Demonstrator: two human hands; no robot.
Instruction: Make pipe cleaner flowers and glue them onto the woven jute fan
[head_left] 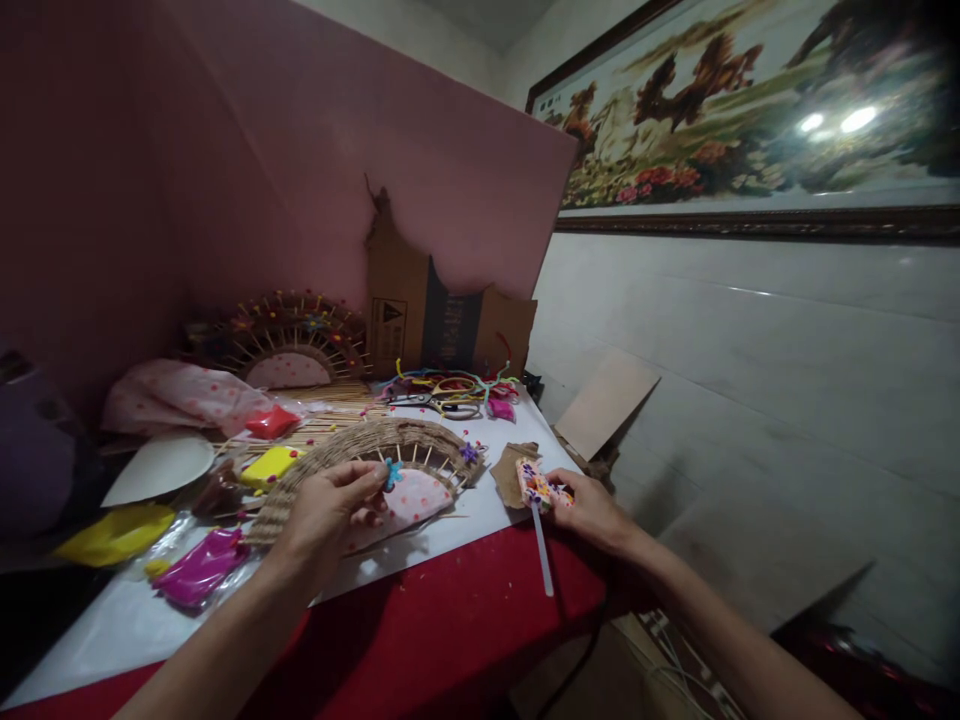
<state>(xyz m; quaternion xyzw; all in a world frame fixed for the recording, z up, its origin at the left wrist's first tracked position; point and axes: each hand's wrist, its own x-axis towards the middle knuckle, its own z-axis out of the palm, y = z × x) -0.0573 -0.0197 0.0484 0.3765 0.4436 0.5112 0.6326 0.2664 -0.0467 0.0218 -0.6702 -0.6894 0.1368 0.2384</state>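
Observation:
My left hand [334, 510] pinches a small blue flower piece [391, 473] against a half-round woven fan craft [397, 450] with wooden spokes and a pink dotted centre. My right hand [589, 508] grips a flower-patterned glue gun [536, 487] with a white glue stick [543, 552] poking out toward me. Both rest on white paper [480, 505] over a red tablecloth [465, 620].
A second decorated fan [292, 340] leans at the back by a torn cardboard box [442, 320]. Coloured pipe cleaners and scissors [450, 392] lie behind. Red, yellow and magenta clay packets [202, 565] sit left. A tiled wall and framed painting [750, 110] are right.

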